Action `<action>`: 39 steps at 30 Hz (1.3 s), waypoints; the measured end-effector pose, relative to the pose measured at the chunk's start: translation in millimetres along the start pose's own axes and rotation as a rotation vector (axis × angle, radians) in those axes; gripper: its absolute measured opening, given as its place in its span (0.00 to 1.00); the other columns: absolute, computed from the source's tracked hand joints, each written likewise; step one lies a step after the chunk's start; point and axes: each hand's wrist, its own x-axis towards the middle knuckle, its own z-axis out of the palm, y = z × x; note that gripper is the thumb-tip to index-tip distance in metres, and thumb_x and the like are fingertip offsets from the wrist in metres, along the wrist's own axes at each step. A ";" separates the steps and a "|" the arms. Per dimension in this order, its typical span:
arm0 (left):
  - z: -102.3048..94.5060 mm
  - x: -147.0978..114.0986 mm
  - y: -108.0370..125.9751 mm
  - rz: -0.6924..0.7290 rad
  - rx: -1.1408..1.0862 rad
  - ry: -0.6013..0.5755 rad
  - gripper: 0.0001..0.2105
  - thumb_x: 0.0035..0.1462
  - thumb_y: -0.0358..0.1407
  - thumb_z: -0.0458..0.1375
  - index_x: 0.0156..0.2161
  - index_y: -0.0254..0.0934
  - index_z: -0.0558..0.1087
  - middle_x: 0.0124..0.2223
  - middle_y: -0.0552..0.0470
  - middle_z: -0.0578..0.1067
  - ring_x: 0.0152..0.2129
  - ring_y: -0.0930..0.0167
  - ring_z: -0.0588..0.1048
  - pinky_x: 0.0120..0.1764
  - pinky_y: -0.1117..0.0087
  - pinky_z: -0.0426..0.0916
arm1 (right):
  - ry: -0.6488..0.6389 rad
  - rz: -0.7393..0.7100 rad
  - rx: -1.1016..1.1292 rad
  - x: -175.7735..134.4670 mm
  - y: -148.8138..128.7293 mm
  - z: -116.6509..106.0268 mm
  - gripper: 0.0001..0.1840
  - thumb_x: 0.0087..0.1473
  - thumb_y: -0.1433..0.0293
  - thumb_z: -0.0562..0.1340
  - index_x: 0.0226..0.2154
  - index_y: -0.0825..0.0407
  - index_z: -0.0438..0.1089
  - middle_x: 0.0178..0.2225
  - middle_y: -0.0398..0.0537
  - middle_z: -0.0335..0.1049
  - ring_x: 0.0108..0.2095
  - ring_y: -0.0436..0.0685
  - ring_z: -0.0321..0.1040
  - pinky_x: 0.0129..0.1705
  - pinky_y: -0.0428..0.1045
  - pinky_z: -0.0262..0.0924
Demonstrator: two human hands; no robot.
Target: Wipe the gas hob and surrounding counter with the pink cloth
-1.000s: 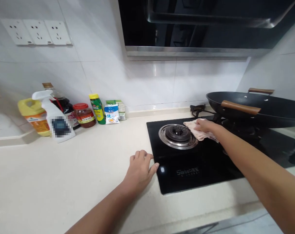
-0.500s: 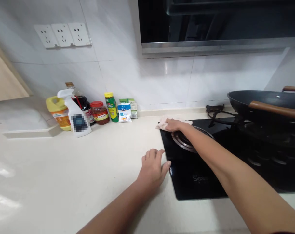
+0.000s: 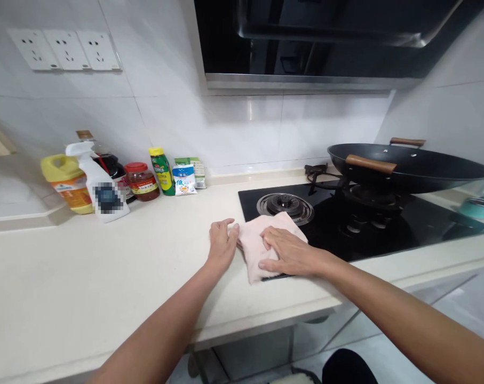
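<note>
A pale pink cloth (image 3: 253,250) lies spread over the front left corner of the black glass stovetop (image 3: 325,234) and laps onto the counter. On top of it, my right hand (image 3: 284,250) presses down with bent fingers and grips the fabric. My left hand (image 3: 222,242) rests on the white counter (image 3: 153,277) beside the cloth's left edge, fingers apart, with its thumb close to the cloth. Whether that thumb touches the fabric I cannot tell. Behind the cloth, the left burner (image 3: 285,207) is uncovered.
A black wok (image 3: 410,165) with wooden handles sits on the right burner. Against the wall stand a white spray bottle (image 3: 101,184), a yellow jug (image 3: 68,184), a red-lidded jar (image 3: 141,182), a green bottle (image 3: 162,172) and a salt packet (image 3: 184,180). A range hood (image 3: 306,48) hangs above.
My right hand has drawn the cloth from the stovetop's back left corner to its front left corner. My left hand stays near the left edge. The view has shifted right and down.
</note>
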 end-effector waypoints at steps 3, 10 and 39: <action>-1.9 -3.3 4.6 0.008 0.033 -0.037 0.19 0.68 0.46 0.47 0.52 0.37 0.73 0.47 0.43 0.66 0.51 0.60 0.66 0.58 0.53 0.62 | 0.060 0.121 -0.034 -49.8 14.6 -10.6 0.20 0.57 0.51 0.61 0.34 0.48 0.58 0.40 0.46 0.66 0.39 0.57 0.63 0.41 0.51 0.55; -0.5 -7.2 12.7 0.000 0.088 -0.078 0.20 0.66 0.49 0.48 0.50 0.41 0.76 0.46 0.44 0.68 0.50 0.57 0.68 0.56 0.49 0.63 | 0.115 0.565 -0.239 -79.6 101.0 -33.2 0.23 0.61 0.49 0.55 0.44 0.51 0.62 0.44 0.53 0.71 0.43 0.62 0.69 0.41 0.52 0.55; -8.4 -10.2 23.3 0.109 0.084 -0.154 0.19 0.64 0.48 0.51 0.52 0.41 0.76 0.55 0.44 0.72 0.58 0.60 0.66 0.61 0.54 0.61 | 0.295 0.376 -0.105 -128.1 8.4 8.8 0.22 0.60 0.55 0.60 0.53 0.44 0.69 0.63 0.52 0.62 0.65 0.67 0.53 0.66 0.71 0.37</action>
